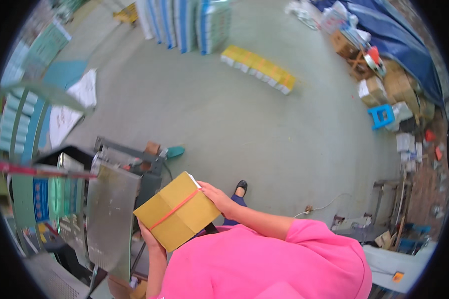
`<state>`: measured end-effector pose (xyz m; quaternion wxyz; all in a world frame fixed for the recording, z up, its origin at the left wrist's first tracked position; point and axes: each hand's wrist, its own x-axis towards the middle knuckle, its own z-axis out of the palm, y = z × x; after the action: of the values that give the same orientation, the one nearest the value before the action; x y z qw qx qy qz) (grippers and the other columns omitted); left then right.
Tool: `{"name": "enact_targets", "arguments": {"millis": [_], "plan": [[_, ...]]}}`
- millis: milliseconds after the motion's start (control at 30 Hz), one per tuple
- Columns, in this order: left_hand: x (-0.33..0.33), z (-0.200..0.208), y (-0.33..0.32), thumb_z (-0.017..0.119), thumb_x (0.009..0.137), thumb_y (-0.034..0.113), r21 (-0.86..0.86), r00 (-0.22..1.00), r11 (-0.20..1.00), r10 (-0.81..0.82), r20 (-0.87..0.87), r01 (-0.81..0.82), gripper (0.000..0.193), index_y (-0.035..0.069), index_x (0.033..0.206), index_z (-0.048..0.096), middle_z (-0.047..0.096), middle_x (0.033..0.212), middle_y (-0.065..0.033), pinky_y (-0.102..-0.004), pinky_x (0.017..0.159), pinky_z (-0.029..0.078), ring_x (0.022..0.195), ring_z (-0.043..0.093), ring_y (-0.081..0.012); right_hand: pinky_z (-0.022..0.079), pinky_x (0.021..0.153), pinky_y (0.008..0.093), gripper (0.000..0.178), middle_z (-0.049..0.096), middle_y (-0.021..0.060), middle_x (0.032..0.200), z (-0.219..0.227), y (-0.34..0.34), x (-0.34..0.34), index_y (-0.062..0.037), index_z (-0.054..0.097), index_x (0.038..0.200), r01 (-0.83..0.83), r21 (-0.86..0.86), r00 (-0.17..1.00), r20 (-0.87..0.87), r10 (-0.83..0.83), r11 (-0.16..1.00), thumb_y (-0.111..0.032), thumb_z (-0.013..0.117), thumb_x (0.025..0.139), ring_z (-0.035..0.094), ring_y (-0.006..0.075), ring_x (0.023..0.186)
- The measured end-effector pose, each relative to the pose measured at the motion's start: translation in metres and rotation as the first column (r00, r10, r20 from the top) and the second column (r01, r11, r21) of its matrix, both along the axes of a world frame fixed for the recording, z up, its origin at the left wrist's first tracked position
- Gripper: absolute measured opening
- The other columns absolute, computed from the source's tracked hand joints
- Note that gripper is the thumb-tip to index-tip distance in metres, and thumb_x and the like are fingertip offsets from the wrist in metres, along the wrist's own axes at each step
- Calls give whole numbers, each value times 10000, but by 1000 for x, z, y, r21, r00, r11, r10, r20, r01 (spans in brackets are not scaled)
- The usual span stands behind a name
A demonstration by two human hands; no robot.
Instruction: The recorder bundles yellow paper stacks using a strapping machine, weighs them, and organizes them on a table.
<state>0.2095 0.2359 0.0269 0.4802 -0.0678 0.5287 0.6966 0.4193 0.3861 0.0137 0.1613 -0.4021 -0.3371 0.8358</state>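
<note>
Ideally, the yellow packet (179,217), grasped at opposite edges by left hand (151,239) and right hand (218,199), should be kept steady, the red band (173,210) between them undisturbed.

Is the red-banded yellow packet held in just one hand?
No, the left hand holds the yellow packet at its lower left, the right hand at its upper right.

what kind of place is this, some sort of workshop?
Probably a small workshop or packing area: there's metal machinery at the left, a yellow packet with a red band being held, and a row of yellow-topped packets on the floor.
</note>
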Motion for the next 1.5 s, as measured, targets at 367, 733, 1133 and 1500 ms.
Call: {"name": "enact_targets", "arguments": {"millis": [367,733,1133,1500], "plan": [[233,-2,258,286,1033,495,63,834,838,-546,85,542,568,46,1276,536,601,1226,-96,-358,922,499,1084,606,-239,376,1058,321,499,476,93,1407,-19,107,279,-32,353,1462,585,28,811,-21,-585,811,-284,372,1031,462,174,1280],[310,-41,486,301,1022,526,44,708,713,-701,81,700,592,47,1289,524,584,1251,-107,-354,931,496,1125,581,-234,386,1050,318,489,482,107,1395,-28,287,355,-9,368,1443,729,-5,684,-11,-729,684,-283,364,1037,471,184,1273],[393,-24,745,292,1018,546,-79,659,654,-745,102,752,624,43,1314,513,576,1263,-106,-349,951,482,1124,575,-229,377,1051,310,498,480,105,1396,-25,531,437,-5,373,1442,745,-63,665,-3,-747,664,-289,379,1034,458,184,1281],[434,-42,854,271,1019,549,-149,925,921,-332,183,360,635,43,1323,505,568,1285,-105,-352,974,466,1155,559,-235,349,1064,307,474,501,65,1405,-25,785,473,-64,453,1424,223,-71,952,232,-202,972,-319,392,1029,462,168,1279]]}}
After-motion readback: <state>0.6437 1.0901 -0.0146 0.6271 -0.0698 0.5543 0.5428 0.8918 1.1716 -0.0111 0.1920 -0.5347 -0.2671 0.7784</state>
